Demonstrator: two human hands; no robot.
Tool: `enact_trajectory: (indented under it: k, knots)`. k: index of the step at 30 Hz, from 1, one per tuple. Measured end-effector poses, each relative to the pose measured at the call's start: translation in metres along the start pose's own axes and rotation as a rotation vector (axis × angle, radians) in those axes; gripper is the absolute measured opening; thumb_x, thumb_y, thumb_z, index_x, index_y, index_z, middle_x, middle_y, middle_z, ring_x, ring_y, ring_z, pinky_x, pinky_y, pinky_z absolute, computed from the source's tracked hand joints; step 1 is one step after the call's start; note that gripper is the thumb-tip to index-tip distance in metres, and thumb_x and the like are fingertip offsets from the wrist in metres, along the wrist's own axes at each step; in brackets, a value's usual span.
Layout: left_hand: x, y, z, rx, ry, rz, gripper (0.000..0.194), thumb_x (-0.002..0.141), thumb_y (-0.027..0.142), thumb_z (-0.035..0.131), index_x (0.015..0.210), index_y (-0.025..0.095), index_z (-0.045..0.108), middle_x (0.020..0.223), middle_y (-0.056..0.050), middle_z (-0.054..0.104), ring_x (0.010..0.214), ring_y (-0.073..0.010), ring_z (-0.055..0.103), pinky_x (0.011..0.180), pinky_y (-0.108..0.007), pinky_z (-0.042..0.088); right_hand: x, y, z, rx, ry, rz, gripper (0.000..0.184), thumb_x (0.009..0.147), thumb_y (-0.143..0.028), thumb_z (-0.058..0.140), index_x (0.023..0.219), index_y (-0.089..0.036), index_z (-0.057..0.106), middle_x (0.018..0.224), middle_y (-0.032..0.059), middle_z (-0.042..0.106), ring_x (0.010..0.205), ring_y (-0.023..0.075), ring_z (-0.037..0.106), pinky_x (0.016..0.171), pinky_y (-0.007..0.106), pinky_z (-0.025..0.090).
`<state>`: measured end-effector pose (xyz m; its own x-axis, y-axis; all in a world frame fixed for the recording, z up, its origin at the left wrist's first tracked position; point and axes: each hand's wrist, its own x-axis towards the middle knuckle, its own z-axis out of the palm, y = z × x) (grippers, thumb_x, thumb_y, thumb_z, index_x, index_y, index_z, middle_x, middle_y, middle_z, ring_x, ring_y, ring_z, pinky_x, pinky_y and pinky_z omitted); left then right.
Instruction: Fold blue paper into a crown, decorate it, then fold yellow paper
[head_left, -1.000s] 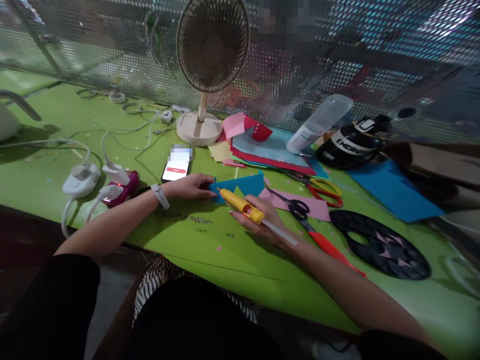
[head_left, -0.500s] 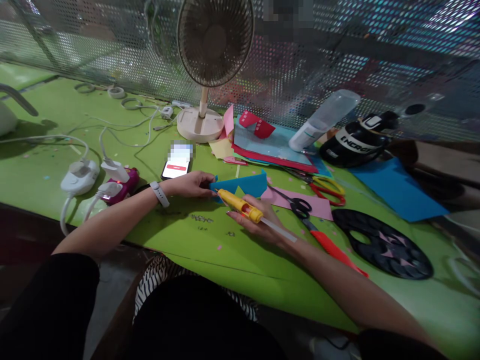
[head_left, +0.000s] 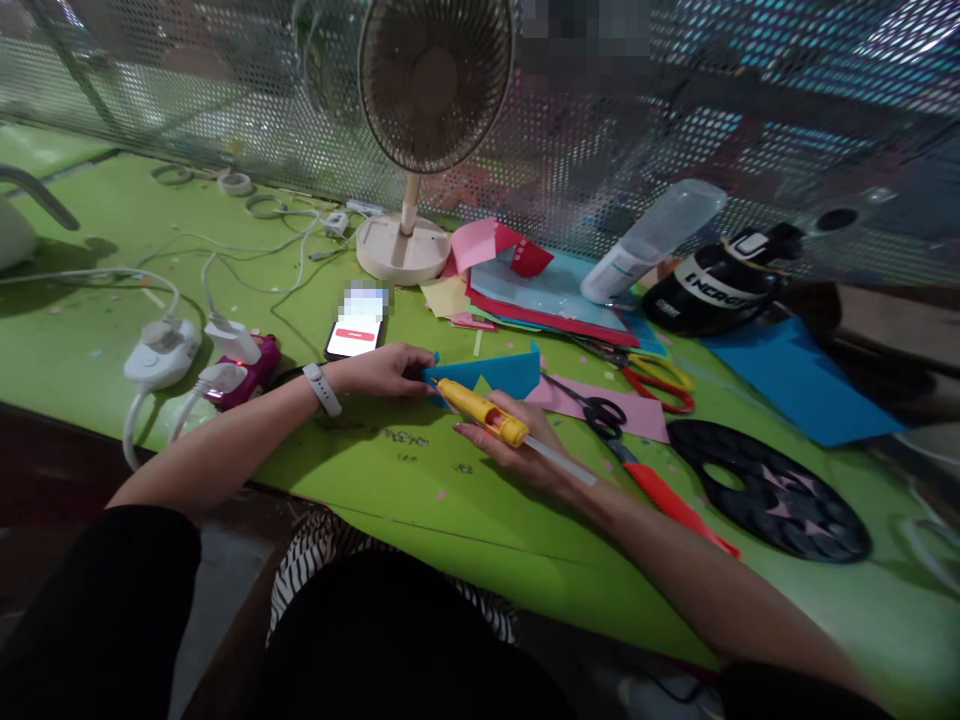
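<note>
My left hand (head_left: pixel 401 371) is closed on the left end of a folded blue paper piece (head_left: pixel 510 374), which stands up off the green table. In my right hand (head_left: pixel 517 440) is a yellow hot glue gun (head_left: pixel 480 408), with a clear glue stick (head_left: pixel 559 460) sticking out of its back. The gun's nozzle points left, close to the paper near my left fingers; whether it touches the paper I cannot tell. Small dark bits (head_left: pixel 405 437) lie on the table below my hands.
A phone (head_left: pixel 358 322), power strip (head_left: pixel 244 370) and fan (head_left: pixel 405 248) stand left and behind. Scissors (head_left: pixel 601 412), a red-handled tool (head_left: pixel 667 500), pink paper (head_left: pixel 637 413) and a black palette (head_left: pixel 772 490) lie to the right. Behind are stacked coloured sheets (head_left: pixel 555 295) and a black bottle (head_left: pixel 720 280).
The view has shifted slightly. A pink sheet by the fan now lies bent over the red cutout, part of which it covers. Both hands keep nearly the same pose.
</note>
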<state>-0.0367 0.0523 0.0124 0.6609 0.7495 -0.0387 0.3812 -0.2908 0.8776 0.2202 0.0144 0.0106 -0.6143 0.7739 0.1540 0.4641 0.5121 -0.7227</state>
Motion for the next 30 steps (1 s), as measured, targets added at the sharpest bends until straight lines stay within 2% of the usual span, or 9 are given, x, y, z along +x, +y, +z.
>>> enact_trajectory:
  k: [7,30]
  knots:
    - [-0.0003,-0.0007,0.0012,-0.018,-0.006,0.003,0.02,0.085,0.034,0.062,0.08,0.018,0.053,0.067,0.002,0.053,0.056,-0.0098,0.045,0.051,-0.023,0.035,0.0015,-0.0017,-0.0002,-0.028,0.031,-0.049,0.034,0.088,-0.045,0.06,0.071,-0.024,0.039,0.062,-0.0036,0.049,0.049,0.0104,0.04,0.045,0.026,0.03]
    - [-0.0017,0.0016,0.0009,0.044,0.01,-0.013,0.023,0.085,0.038,0.063,0.083,0.015,0.057,0.068,0.001,0.056,0.058,-0.0105,0.048,0.054,-0.023,0.036,-0.0005,0.0006,0.0027,0.02,-0.004,0.008,0.031,0.087,-0.042,0.062,0.074,-0.023,0.041,0.064,-0.0024,0.052,0.052,0.012,0.046,0.048,0.027,0.033]
